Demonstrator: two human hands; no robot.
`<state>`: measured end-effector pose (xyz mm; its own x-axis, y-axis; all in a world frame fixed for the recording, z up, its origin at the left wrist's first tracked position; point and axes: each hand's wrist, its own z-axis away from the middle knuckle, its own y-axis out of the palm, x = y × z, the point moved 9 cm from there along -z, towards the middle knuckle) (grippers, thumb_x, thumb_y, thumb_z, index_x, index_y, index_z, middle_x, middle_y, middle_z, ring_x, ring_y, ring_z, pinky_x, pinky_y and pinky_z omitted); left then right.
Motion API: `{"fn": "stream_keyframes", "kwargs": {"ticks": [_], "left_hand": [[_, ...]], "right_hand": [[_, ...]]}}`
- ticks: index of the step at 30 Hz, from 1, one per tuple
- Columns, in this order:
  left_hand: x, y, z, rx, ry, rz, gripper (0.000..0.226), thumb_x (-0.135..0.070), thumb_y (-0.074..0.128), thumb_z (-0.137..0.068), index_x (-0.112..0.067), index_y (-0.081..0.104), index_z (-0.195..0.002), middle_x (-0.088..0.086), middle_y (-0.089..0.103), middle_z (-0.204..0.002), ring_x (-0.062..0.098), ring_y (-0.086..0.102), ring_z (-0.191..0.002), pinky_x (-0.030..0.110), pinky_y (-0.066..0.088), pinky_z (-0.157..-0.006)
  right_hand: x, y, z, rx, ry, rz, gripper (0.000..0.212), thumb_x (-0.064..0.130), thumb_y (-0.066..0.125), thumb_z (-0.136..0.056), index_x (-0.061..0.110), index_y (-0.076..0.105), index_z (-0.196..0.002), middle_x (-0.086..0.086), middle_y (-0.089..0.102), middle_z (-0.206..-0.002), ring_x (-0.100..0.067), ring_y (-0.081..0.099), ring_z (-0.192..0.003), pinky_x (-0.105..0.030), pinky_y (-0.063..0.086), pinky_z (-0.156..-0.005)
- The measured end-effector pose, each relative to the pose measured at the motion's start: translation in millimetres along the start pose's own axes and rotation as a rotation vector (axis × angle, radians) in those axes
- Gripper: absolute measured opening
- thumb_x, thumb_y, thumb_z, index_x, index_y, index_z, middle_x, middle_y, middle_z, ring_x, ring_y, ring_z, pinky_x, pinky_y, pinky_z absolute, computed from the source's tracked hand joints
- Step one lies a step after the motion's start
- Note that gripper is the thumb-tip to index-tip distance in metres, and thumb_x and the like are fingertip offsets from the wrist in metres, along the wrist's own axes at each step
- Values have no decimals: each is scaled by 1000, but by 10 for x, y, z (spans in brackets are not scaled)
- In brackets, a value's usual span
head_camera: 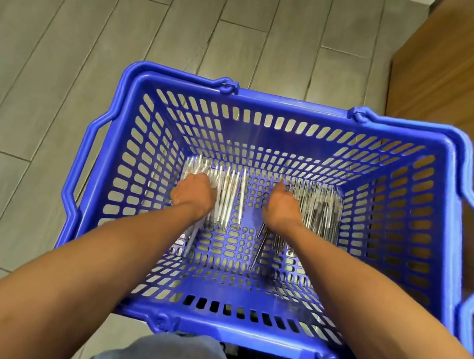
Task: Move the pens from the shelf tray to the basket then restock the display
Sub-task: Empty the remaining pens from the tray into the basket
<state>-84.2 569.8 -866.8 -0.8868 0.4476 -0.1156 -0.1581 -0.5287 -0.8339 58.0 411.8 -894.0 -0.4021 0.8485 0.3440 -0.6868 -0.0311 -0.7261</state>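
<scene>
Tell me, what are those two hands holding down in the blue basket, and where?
Each hand is on a bunch of pens: the left hand around the middle of the white pens, the right hand on the darker pens. The exact grip is hidden.

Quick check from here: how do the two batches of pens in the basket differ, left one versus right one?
The left batch of pens looks pale, with white barrels; the right batch of pens looks darker, clear with black parts. The left batch lies under the left hand, the right batch under the right hand. Both lie on the floor of the blue basket, pointing roughly the same way, with a gap between them.
</scene>
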Motion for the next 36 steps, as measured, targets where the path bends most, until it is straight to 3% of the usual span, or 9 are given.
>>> {"fn": "stream_keyframes", "kwargs": {"ticks": [6,10,15,19,21,24,29,32,36], "left_hand": [[-74,-73,105,17,73,-32,35,-47,49,-99,-13,58,-95,3,63,-83,23,64,-77,38,56,-74],[-73,-241,242,42,117,5,33,-41,51,-99,-11,59,-88,8,66,-86,24,62,-75,39,56,-75],[-5,-506,483,96,173,248,26,-32,52,-99,-9,59,-89,10,67,-92,27,64,-85,33,49,-72],[70,-700,781,130,191,459,25,-32,51,-101,-9,59,-97,4,64,-96,23,63,-89,38,53,-79],[81,-876,945,100,214,537,22,-32,52,-100,-12,59,-94,2,65,-92,19,63,-83,38,55,-76],[119,-1188,1218,41,276,635,20,-29,54,-99,-13,62,-91,3,68,-87,17,64,-75,28,52,-65],[368,-1679,1587,-167,362,653,12,-27,60,-95,-17,64,-88,0,68,-84,19,65,-79,30,49,-67],[642,-1921,1728,-424,369,561,5,-25,67,-90,-22,63,-92,-5,67,-89,19,62,-82,33,45,-69],[1090,-1886,1612,-508,117,395,54,-33,76,-81,-16,53,-127,11,50,-129,36,46,-119,47,41,-96]], "right_hand": [[-56,-181,178,26,-155,-9,11,18,63,-92,15,55,-100,-4,63,-89,-17,59,-74,-27,48,-63],[-244,-521,368,-54,-85,-141,9,21,65,-91,19,56,-92,8,58,-75,-8,54,-63,-29,51,-63],[-414,-957,706,-146,-41,-192,7,24,62,-93,19,57,-91,2,62,-73,-12,57,-61,-21,38,-51],[-439,-1255,1069,-262,-14,-262,6,23,63,-90,19,59,-91,3,66,-70,-13,61,-64,-27,50,-67],[-481,-1473,1310,-388,8,-302,8,25,66,-87,22,60,-91,2,67,-76,-18,61,-74,-33,49,-78],[-589,-1810,1777,-608,21,-372,14,24,68,-85,22,60,-97,3,66,-83,-21,61,-80,-29,43,-74],[-860,-2223,2465,-895,100,-288,32,21,70,-83,9,61,-112,-12,65,-108,-33,58,-103,-36,43,-85],[-1030,-2173,2541,-802,241,-250,55,22,71,-82,1,49,-127,-22,57,-124,-42,52,-116,-44,42,-97],[-1186,-2068,2489,-691,387,-294,65,25,68,-86,-3,35,-134,-27,54,-130,-42,53,-121,-45,43,-97]]}}
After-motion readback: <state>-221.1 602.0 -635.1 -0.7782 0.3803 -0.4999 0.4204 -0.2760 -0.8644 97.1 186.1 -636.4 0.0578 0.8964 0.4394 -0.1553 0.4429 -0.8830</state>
